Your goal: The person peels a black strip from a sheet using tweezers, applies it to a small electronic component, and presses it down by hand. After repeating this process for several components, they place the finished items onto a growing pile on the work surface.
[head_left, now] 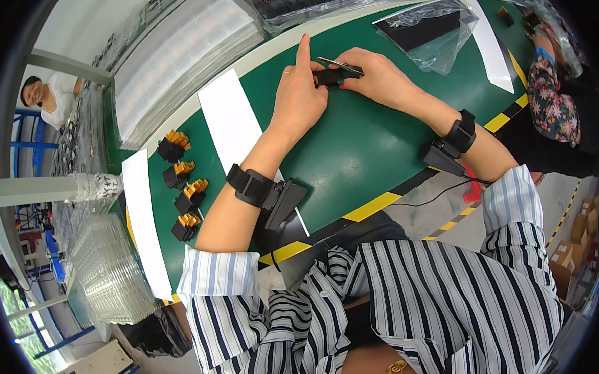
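My left hand [300, 95] pinches a small black part with some orange on it [327, 77], index finger stretched out away from me. From the other side my right hand [375, 77] is closed on a slim metal tool that looks like tweezers [334, 63]; it lies just over the part, pointing toward my left hand. The right thumb is near or against the part's right end; whether it touches cannot be made out. Both hands are above the green mat [355, 149]. Left of my left forearm sit several black-and-orange parts [174, 146] in a loose row.
White strips [229, 109] cross the mat, and striped tape [373, 208] edges it. Stacked clear trays [184, 59] stand at the far left, more trays [109, 272] nearer. A black sheet in clear plastic [426, 31] lies at the far right. Another person's flowered sleeve [555, 99] is on the right.
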`<move>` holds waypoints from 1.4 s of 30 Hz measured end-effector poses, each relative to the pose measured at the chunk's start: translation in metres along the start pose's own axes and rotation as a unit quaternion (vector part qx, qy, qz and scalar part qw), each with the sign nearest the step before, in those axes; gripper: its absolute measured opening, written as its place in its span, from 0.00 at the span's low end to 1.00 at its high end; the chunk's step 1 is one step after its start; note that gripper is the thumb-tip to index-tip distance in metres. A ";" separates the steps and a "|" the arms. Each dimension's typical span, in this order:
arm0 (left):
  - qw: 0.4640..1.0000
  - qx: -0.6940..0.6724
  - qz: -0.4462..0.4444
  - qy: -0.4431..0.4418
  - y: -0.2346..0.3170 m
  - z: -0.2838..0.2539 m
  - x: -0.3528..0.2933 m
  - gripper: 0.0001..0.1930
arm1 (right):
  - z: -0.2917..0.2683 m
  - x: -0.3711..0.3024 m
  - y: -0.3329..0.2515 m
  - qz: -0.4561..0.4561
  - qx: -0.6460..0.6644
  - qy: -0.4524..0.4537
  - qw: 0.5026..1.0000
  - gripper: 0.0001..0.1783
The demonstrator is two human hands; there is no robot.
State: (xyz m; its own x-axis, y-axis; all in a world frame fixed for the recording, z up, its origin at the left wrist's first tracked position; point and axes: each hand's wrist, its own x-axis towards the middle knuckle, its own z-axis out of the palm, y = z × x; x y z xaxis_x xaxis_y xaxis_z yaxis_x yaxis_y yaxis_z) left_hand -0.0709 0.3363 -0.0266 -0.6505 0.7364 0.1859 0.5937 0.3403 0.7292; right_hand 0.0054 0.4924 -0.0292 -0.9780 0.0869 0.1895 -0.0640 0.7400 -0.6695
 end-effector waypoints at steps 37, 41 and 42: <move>0.968 0.239 -0.022 0.073 0.009 -0.047 -0.217 0.17 | 0.079 -0.041 -0.102 0.174 0.458 -0.060 0.870 0.14; 0.969 0.234 -0.024 0.072 0.009 -0.047 -0.216 0.17 | 0.079 -0.044 -0.099 0.175 0.467 -0.038 0.866 0.13; 0.969 0.234 -0.022 0.072 0.008 -0.047 -0.215 0.17 | 0.080 -0.044 -0.100 0.160 0.454 -0.047 0.875 0.13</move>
State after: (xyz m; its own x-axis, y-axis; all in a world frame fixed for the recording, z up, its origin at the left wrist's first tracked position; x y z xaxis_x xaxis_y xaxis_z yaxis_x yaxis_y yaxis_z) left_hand 0.0519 0.1530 -0.0294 -0.7198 0.6373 0.2753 0.6914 0.6223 0.3670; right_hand 0.0390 0.3607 -0.0279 -0.9839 0.1055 -0.1446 0.1279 -0.1506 -0.9803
